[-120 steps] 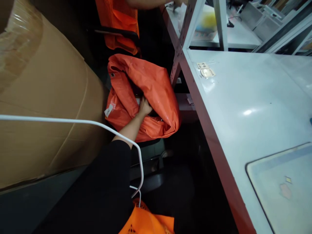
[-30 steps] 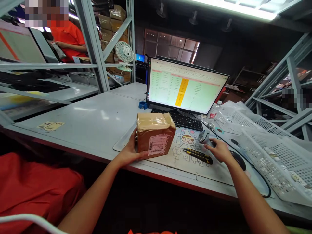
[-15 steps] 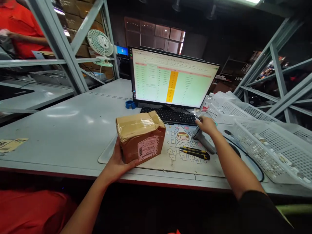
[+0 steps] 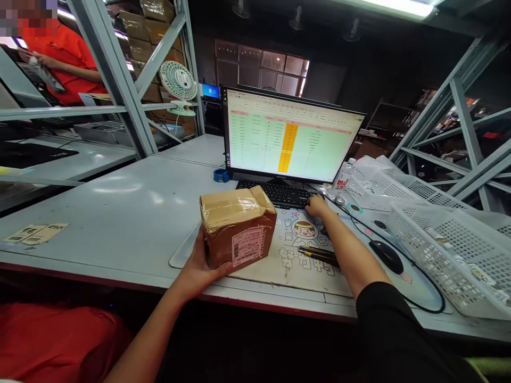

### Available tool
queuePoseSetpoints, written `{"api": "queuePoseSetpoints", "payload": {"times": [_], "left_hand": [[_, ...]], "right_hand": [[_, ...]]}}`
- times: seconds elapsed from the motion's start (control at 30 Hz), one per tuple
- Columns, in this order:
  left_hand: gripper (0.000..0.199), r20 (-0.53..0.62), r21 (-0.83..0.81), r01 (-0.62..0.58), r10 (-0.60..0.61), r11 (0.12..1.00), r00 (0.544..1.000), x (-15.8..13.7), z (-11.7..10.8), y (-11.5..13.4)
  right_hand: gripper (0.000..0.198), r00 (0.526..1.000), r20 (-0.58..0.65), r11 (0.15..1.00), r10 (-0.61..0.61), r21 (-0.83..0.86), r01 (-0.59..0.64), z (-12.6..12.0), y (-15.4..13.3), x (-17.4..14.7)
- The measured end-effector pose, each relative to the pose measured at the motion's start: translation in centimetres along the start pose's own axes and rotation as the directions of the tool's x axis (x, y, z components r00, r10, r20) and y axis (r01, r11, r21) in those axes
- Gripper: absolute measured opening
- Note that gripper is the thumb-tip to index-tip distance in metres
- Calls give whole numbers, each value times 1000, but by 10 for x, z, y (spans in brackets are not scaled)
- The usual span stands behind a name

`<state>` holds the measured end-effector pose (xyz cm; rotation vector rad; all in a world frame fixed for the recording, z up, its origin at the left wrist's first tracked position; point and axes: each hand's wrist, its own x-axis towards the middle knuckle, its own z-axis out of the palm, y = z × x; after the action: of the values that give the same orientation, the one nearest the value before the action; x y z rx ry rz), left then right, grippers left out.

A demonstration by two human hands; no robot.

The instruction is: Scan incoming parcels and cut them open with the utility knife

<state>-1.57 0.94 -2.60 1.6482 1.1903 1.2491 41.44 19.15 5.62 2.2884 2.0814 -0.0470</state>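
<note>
A brown cardboard box [image 4: 239,229], taped on top and bearing a white shipping label [image 4: 248,246], sits at the front of the desk mat. My left hand [image 4: 203,268] grips its lower left corner, thumb along the front and fingers behind. Beyond the box, my right hand [image 4: 317,206] is closed at the right end of the black keyboard [image 4: 281,193]. A grey barcode scanner [image 4: 321,227] is in it, mostly hidden by the hand and forearm. Under that forearm lies a yellow and black utility knife [image 4: 317,254], partly covered.
A monitor [image 4: 255,138] with a spreadsheet stands behind the keyboard, a blue tape roll [image 4: 221,175] beside it. To the right are a black mouse [image 4: 386,256], a cable and white plastic baskets [image 4: 451,234]. Past the metal frame [image 4: 115,80], a person in red [image 4: 75,53] holds something.
My right hand has moved left with the scanner toward the keyboard's end, and its forearm now covers part of the knife. My left hand stays on the box. The view has shifted slightly.
</note>
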Motion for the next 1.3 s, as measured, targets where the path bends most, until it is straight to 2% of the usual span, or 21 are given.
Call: {"api": "queuePoseSetpoints", "payload": {"times": [0.13, 0.3, 0.53, 0.7, 0.83, 0.93, 1.03, 1.17, 1.23, 1.3], "left_hand": [[141, 14, 3, 6, -6, 1000, 1000, 1, 0, -2], [139, 4, 9, -13, 13, 1000, 1000, 2, 0, -3], [136, 35, -33, -47, 48, 998, 998, 1, 1, -1], [139, 13, -32, -23, 23, 999, 1000, 1, 1, 0], [137, 2, -49, -45, 45, 998, 999, 2, 2, 6], [138, -18, -43, -56, 56, 997, 998, 1, 3, 9], [139, -61, -47, -44, 41, 998, 997, -1, 3, 11], [136, -173, 91, -32, 48, 995, 984, -2, -13, 29], [135, -197, 239, -64, 113, 969, 974, 1, -28, 49], [127, -157, 417, -129, 211, 900, 965, 7, -44, 73]], "right_hand": [[59, 1000, 4, 1000, 5, 18, -5, 6, -11, 4], [54, 1000, 10, 1000, -10, 10, 10, 11, -26, -1], [61, 996, -54, 997, -72, -41, 70, 21, -38, -31], [47, 991, -39, 990, -130, -66, 128, 22, -41, -53], [49, 980, -39, 979, -197, -55, 195, 27, -38, -76], [52, 988, -51, 988, -149, -36, 147, 25, -30, -80], [58, 998, -45, 999, -50, -8, 50, 19, -24, -69], [70, 999, 1, 999, 45, 28, -45, 15, -26, -49], [74, 998, 27, 997, 60, 39, -61, 13, -31, -43], [74, 998, 41, 998, 49, 43, -51, 11, -36, -40]]}}
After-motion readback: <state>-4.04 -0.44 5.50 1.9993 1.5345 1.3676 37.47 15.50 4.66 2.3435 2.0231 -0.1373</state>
